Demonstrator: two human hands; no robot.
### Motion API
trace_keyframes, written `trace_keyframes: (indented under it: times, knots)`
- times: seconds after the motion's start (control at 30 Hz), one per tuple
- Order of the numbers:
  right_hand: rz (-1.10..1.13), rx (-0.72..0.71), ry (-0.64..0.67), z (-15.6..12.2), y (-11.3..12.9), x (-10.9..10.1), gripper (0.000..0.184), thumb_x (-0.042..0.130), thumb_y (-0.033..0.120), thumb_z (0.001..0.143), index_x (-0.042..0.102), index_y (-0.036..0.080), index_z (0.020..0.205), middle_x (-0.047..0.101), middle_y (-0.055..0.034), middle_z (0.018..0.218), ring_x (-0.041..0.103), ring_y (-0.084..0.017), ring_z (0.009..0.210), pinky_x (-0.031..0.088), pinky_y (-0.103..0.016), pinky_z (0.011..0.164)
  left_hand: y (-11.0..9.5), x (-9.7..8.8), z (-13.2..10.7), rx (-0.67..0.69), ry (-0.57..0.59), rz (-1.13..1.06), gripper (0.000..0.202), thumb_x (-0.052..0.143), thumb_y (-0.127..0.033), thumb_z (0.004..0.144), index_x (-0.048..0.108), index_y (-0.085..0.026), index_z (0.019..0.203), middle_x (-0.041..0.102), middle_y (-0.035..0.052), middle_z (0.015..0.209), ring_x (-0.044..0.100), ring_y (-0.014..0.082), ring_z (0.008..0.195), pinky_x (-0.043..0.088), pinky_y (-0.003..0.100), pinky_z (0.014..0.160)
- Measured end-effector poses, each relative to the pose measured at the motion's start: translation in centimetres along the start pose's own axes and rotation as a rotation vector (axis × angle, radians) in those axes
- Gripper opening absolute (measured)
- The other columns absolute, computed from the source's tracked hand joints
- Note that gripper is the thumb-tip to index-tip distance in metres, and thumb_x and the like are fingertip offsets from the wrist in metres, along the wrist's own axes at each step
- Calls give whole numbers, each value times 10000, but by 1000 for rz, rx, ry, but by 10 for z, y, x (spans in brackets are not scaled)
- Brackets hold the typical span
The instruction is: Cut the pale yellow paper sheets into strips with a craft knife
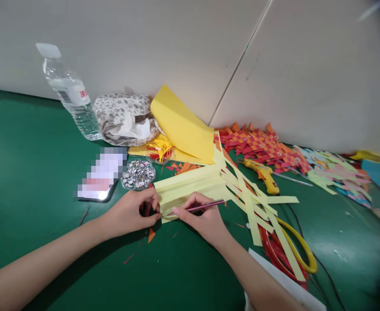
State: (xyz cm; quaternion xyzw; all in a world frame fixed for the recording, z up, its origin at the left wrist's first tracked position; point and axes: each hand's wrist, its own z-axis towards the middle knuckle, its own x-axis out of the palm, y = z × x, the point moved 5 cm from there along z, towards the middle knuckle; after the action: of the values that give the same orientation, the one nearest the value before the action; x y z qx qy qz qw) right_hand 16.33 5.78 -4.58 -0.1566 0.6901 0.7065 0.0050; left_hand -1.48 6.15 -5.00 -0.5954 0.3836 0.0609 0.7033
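My left hand is curled and pinches the near left edge of a pale yellow paper sheet lying on the green table. My right hand grips a thin pink pencil, its tip resting on the sheet near the left hand. Several pale yellow strips fan out to the right from the sheet.
A water bottle, a patterned pouch, a phone and a dish of googly eyes sit at the back left. Folded yellow paper, woven paper fish, a yellow glue gun and scissors lie to the right.
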Motion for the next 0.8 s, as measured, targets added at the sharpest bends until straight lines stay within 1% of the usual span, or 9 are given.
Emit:
trace_keyframes:
  times: [0.13,0.33,0.5,0.6,0.8]
  knots:
    - [-9,0,5,0,0,1,263,742,331,706,539,206,596,525,41,530,474,-114,500,374,-238,473,1,0,0,-8,10,-5,153,587,-201,727,434,-201,735,597,-53,656,505,73,516,364,167,484]
    - [-27,-38,-58,0,3,-4,261,720,271,714,504,207,582,501,54,517,472,-108,490,374,-231,474,0,0,0,14,0,-11,174,580,-178,719,408,-203,719,597,-64,667,486,61,500,351,164,477]
    - [8,2,-2,-1,1,0,241,744,281,698,540,199,602,550,34,551,492,-117,520,385,-241,501,1,1,-1,13,3,-13,168,580,-179,723,414,-203,725,621,-56,692,509,69,526,376,169,501]
    - [8,9,7,-1,1,1,245,749,287,694,543,196,599,534,37,537,470,-110,505,366,-237,486,3,1,-1,-1,10,-9,164,585,-192,726,421,-203,732,617,-50,690,516,75,534,376,174,502]
    - [-18,-17,-51,1,2,-2,266,720,264,709,502,198,571,492,53,507,453,-100,480,355,-224,466,2,0,0,8,1,-11,167,589,-188,725,423,-201,730,588,-65,666,476,61,502,346,163,477]
